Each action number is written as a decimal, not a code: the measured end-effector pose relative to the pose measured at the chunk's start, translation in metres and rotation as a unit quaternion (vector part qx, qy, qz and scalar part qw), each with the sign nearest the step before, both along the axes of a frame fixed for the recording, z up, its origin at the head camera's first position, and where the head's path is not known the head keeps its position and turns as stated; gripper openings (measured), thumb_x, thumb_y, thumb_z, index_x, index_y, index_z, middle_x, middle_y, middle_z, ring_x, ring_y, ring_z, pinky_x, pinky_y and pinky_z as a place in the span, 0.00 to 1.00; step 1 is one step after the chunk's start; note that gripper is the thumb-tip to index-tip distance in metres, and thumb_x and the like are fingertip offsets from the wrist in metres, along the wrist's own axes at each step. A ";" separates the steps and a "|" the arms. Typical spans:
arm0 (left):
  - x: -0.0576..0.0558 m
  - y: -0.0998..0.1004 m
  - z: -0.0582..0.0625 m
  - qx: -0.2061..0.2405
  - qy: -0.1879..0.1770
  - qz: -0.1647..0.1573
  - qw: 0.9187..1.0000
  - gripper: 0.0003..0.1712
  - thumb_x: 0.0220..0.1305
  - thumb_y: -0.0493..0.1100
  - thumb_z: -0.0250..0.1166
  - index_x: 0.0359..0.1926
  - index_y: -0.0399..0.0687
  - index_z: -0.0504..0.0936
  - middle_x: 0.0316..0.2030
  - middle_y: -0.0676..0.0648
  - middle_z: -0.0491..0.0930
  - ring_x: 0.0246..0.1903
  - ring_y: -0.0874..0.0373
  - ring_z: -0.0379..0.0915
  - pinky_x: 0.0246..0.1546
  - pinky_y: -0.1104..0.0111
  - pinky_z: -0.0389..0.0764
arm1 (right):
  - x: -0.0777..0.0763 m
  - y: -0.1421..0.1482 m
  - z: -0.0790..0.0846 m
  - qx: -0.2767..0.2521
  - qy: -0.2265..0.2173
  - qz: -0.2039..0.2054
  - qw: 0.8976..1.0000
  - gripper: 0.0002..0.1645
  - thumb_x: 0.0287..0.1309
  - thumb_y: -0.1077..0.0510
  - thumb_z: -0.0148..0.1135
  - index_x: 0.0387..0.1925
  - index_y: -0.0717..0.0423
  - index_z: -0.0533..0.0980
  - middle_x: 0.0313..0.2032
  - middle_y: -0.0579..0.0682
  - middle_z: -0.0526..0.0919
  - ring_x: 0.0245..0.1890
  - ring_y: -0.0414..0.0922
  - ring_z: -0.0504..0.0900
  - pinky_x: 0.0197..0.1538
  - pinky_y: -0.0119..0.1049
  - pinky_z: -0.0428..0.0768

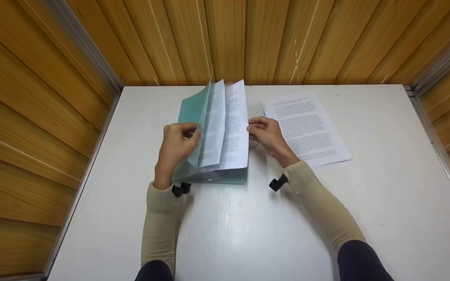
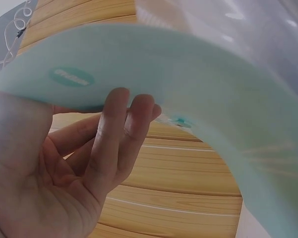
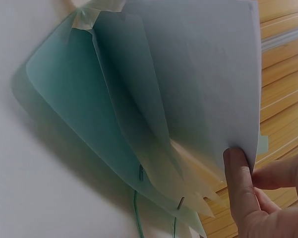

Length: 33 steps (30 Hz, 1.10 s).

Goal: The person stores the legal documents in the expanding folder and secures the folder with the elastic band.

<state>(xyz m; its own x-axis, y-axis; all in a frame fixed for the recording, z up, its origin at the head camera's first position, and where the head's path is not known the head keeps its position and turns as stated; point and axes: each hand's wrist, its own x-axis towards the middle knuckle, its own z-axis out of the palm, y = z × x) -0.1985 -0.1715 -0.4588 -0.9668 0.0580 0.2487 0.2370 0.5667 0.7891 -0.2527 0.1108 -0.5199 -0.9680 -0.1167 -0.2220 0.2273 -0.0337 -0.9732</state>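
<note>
A teal plastic folder (image 1: 191, 107) stands part-open on the white table, with printed sheets (image 1: 236, 128) fanned upright inside it. My left hand (image 1: 175, 142) pinches the folder's raised translucent cover at its left side. In the left wrist view this cover (image 2: 139, 64) bends in an arc over the fingers, hiding the thumb. On the other side, my right hand (image 1: 268, 134) grips the right edge of the printed sheets between thumb and fingers. The right wrist view shows the back of a white sheet (image 3: 203, 74) under those fingertips and the teal back cover (image 3: 74, 84) below it.
A stack of printed paper (image 1: 307, 128) lies flat to the right of the folder, close to my right hand. Green elastic cord (image 3: 137, 218) hangs from the folder's back cover. Wood-patterned panels (image 1: 225, 43) border the table (image 1: 225, 234) at the back and sides.
</note>
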 end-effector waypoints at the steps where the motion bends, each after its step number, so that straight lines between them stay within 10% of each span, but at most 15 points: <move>1: 0.000 0.000 0.000 -0.001 0.000 0.000 1.000 0.14 0.67 0.35 0.66 0.50 0.36 0.92 0.46 0.40 0.92 0.37 0.50 0.89 0.42 0.56 0.88 | 0.001 -0.001 0.000 -0.002 0.000 -0.001 1.000 0.17 0.69 0.68 0.65 0.57 0.67 0.80 0.42 0.53 0.87 0.42 0.43 0.87 0.48 0.38 0.89; 33: 0.001 0.003 0.001 0.000 -0.002 0.002 1.000 0.14 0.67 0.36 0.66 0.50 0.36 0.92 0.47 0.39 0.92 0.37 0.49 0.89 0.42 0.55 0.89 | 0.004 -0.020 -0.004 0.014 0.025 -0.015 0.999 0.16 0.69 0.68 0.65 0.56 0.67 0.81 0.43 0.55 0.86 0.42 0.44 0.86 0.51 0.45 0.89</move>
<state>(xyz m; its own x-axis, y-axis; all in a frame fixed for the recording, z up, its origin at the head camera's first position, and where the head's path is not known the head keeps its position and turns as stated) -0.1976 -0.1687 -0.4580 -0.9679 0.0541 0.2456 0.2322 0.5671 0.7902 -0.2488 0.0912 -0.5240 -0.9808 -0.0823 -0.1767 0.1782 -0.0117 -0.9839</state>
